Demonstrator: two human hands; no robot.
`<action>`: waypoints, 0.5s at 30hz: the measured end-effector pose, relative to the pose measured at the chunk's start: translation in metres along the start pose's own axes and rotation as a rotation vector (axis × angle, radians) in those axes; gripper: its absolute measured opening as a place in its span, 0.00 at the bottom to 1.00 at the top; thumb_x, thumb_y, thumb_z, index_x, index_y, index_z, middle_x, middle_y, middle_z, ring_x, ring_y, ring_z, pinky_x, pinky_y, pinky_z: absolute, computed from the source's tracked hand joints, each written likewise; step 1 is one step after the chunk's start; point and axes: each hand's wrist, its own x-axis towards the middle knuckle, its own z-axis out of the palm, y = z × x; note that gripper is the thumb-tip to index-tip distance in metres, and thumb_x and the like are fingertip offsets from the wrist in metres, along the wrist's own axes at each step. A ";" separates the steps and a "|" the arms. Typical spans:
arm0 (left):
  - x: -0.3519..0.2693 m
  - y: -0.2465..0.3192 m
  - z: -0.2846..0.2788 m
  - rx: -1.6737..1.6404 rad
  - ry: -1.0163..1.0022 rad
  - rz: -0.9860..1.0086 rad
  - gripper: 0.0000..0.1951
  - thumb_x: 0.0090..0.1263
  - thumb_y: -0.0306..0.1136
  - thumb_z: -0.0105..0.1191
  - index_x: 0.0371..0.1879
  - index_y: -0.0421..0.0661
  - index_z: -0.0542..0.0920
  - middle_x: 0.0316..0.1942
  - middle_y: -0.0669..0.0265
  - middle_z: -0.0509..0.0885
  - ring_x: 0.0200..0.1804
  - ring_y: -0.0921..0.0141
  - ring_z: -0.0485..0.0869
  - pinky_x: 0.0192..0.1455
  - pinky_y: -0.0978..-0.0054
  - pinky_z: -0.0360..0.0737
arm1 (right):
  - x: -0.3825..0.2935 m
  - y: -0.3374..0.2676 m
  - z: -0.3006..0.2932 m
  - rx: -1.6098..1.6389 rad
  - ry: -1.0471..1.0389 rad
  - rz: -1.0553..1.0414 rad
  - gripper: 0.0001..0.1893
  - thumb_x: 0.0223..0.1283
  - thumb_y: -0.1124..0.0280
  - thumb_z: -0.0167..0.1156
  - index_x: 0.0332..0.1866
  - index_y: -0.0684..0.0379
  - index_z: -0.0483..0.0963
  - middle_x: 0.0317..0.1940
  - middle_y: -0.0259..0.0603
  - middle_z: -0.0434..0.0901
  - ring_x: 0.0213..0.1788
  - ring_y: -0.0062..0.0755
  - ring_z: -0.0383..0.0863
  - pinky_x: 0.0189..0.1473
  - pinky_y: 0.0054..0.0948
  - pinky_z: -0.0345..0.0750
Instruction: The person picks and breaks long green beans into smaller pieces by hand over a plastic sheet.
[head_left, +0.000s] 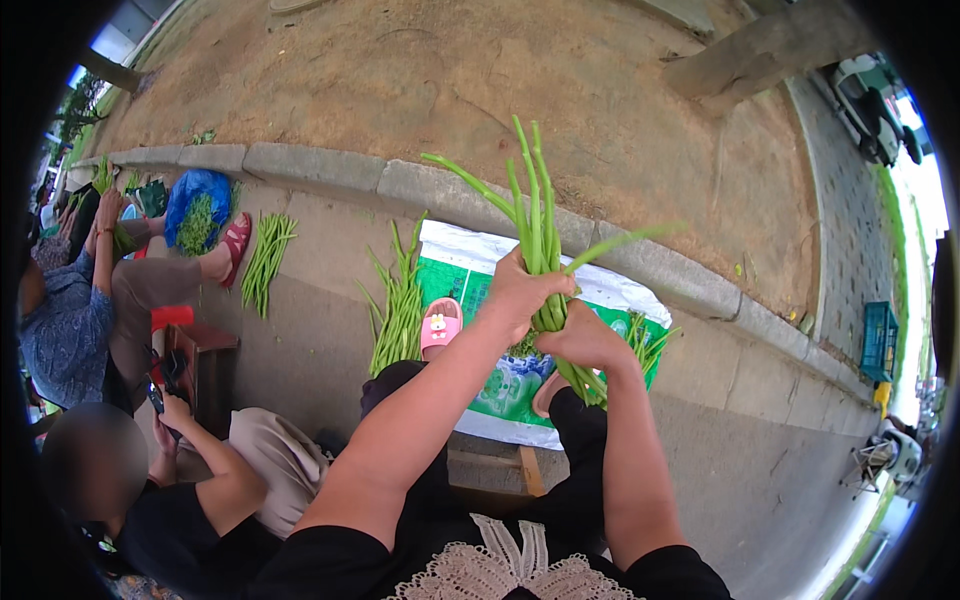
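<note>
A bunch of long green vegetable stalks (534, 214) is held up in front of me, its tips fanned out at the top. My left hand (517, 292) wraps around the bunch at mid-length. Just below and to the right, my right hand (589, 337) grips its lower part, and the lower ends point down past it. One stalk (622, 246) slants out to the right, its end blurred. Under my hands a white and green plastic sheet (442, 262) lies on the pavement, partly hidden by my arms. Leafy green bits (525, 346) show between my wrists.
A pile of stalks (397, 315) lies left of my pink slipper (440, 324); a smaller pile (649, 341) is on the right. Beyond the sheet runs a stone kerb (480, 199). Close on my left a person (202, 480) holds a phone; another seated person (75, 322) handles greens.
</note>
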 end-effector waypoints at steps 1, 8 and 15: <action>0.003 0.001 -0.003 -0.139 0.034 0.003 0.15 0.51 0.18 0.59 0.38 0.39 0.72 0.31 0.61 0.80 0.33 0.69 0.81 0.38 0.71 0.81 | 0.002 -0.004 0.000 -0.016 -0.046 0.051 0.16 0.38 0.68 0.61 0.36 0.65 0.76 0.31 0.48 0.81 0.36 0.35 0.80 0.39 0.32 0.75; 0.017 0.005 -0.020 -0.376 0.166 0.077 0.09 0.55 0.18 0.54 0.35 0.39 0.73 0.32 0.60 0.79 0.31 0.67 0.81 0.36 0.67 0.82 | 0.000 0.007 0.003 -0.201 0.059 -0.046 0.14 0.37 0.68 0.59 0.27 0.70 0.73 0.21 0.54 0.76 0.23 0.44 0.76 0.32 0.38 0.73; 0.014 0.016 -0.018 -0.440 0.254 0.212 0.20 0.58 0.19 0.52 0.48 0.43 0.64 0.42 0.59 0.79 0.34 0.65 0.81 0.39 0.64 0.82 | 0.005 0.025 0.003 -0.284 0.113 -0.088 0.12 0.37 0.70 0.59 0.26 0.69 0.73 0.20 0.56 0.75 0.25 0.49 0.77 0.34 0.40 0.73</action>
